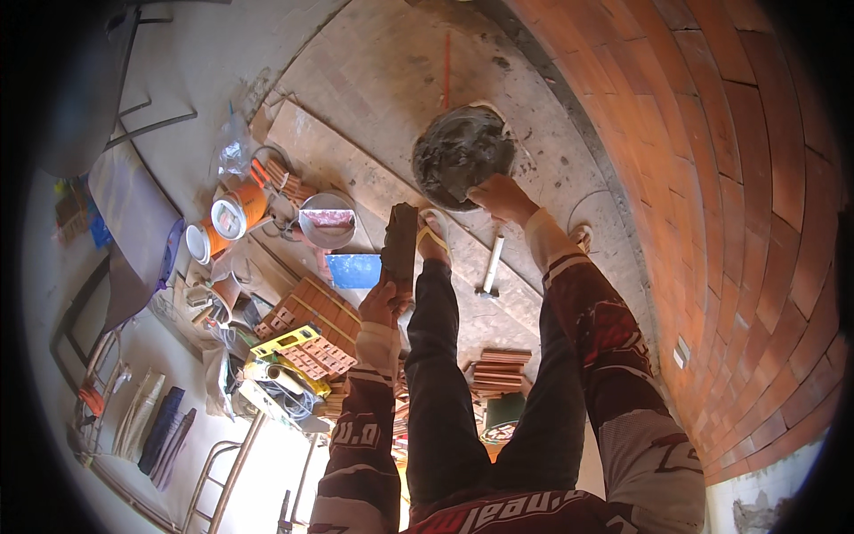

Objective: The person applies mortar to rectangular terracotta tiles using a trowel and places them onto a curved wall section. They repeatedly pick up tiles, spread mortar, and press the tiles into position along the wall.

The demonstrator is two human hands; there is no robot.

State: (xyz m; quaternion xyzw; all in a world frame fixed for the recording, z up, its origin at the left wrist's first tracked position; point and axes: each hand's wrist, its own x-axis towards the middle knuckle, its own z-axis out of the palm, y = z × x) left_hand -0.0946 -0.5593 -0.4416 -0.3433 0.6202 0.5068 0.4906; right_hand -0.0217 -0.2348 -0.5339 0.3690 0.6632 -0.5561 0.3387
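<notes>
My left hand (381, 304) is closed around the lower end of a long brick tile (405, 254), held upright in front of my left leg. Wet grey mortar coats part of the tile's face and left edge. My right hand (503, 198) is at the near right rim of a round tub full of grey mortar (458, 151). Its fingers are curled closed; what they grip is hidden against the mortar.
A brick-clad wall (738, 160) curves up on the right. On the left are orange-and-white buckets (238, 212), a round pail (327, 222), a blue rectangle (354, 271) and a yellow spirit level (285, 341). A white tube (493, 262) stands between my feet; tiles (498, 372) are stacked nearer.
</notes>
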